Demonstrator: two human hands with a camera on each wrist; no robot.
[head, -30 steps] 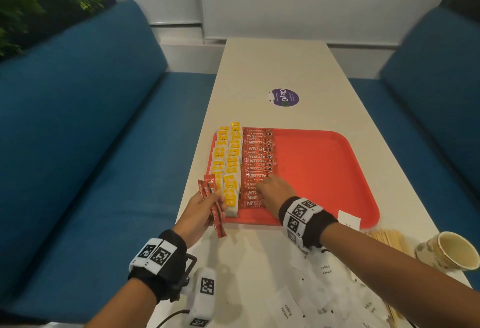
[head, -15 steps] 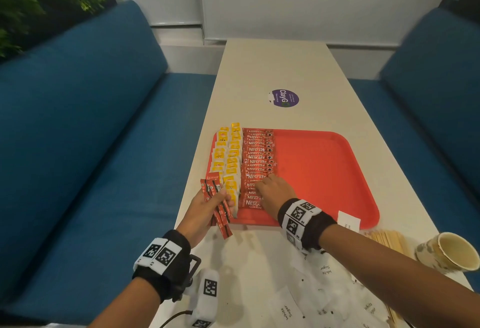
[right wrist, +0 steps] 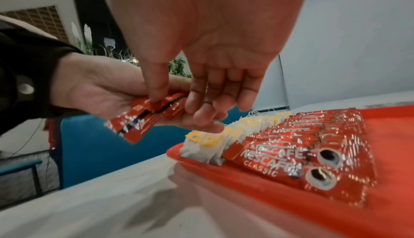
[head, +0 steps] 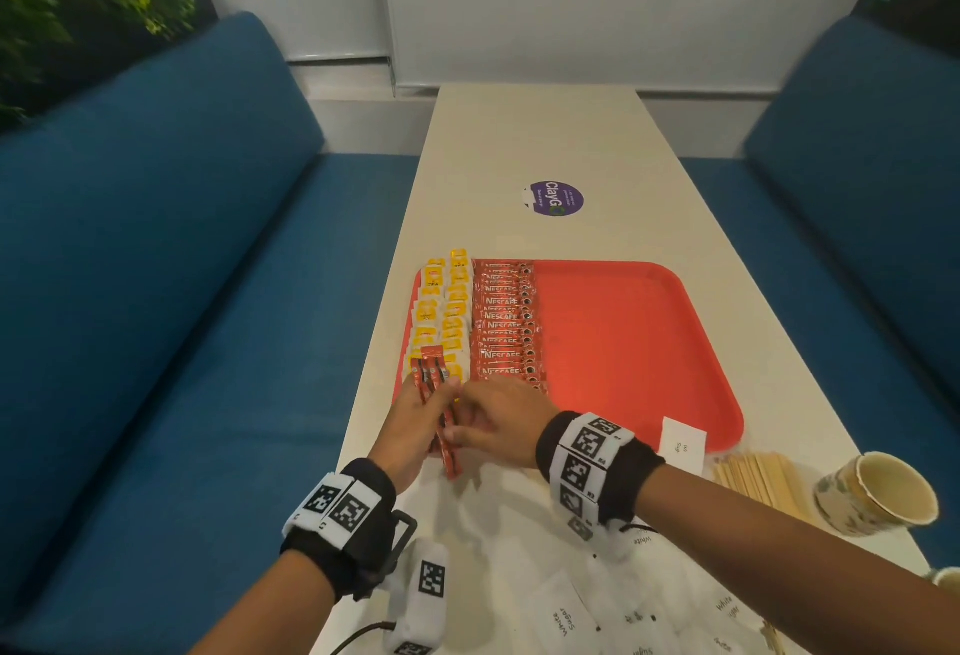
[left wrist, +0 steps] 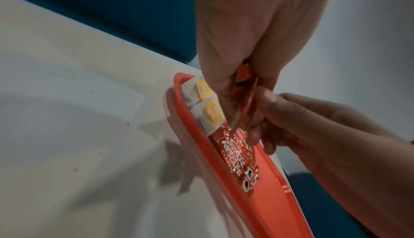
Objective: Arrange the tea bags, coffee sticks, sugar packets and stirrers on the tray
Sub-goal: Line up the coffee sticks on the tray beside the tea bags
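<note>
A red tray point(head: 634, 342) lies on the white table. Along its left side stand two rows of yellow-tagged tea bags point(head: 441, 311) and a column of red coffee sticks point(head: 506, 322). My left hand point(head: 441, 394) grips a small bundle of coffee sticks point(head: 434, 379) over the tray's near left corner. My right hand point(head: 462, 426) meets it and pinches one stick of that bundle point(right wrist: 154, 105) between thumb and fingers. White sugar packets point(head: 566, 618) and wooden stirrers point(head: 753, 478) lie on the table near me, off the tray.
One sugar packet point(head: 683, 441) leans on the tray's near right edge. A paper cup point(head: 878, 493) stands at the right by the stirrers. A purple sticker point(head: 553, 198) lies farther up the table. Blue benches point(head: 182, 291) flank both sides. The tray's right half is bare.
My right hand left the coffee stick column on the tray and came left to the bundle. My left hand shifted right and forward with the bundle to meet it.
</note>
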